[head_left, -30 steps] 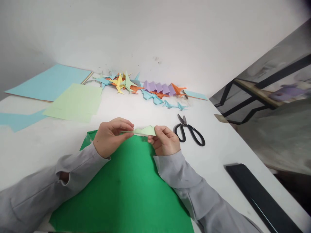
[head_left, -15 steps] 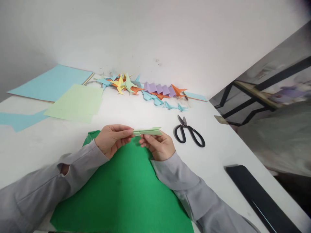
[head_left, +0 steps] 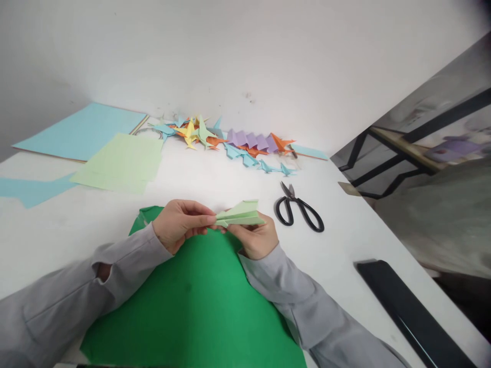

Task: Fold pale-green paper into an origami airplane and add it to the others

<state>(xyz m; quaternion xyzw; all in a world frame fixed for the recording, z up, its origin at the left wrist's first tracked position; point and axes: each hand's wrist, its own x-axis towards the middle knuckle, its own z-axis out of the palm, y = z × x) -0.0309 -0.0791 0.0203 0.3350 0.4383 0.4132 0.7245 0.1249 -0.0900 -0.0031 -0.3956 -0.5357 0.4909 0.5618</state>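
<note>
While the left hand (head_left: 186, 225) pinches its tip, the folded paper (head_left: 241, 214) (pale green) crosses the gripping right hand (head_left: 256, 236).

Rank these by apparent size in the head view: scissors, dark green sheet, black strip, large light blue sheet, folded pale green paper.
1. Dark green sheet
2. Black strip and large light blue sheet: too alike to rank
3. Scissors
4. Folded pale green paper, partly covered

Soft even light, faint shadows, blurred, stretched right edge.
</note>
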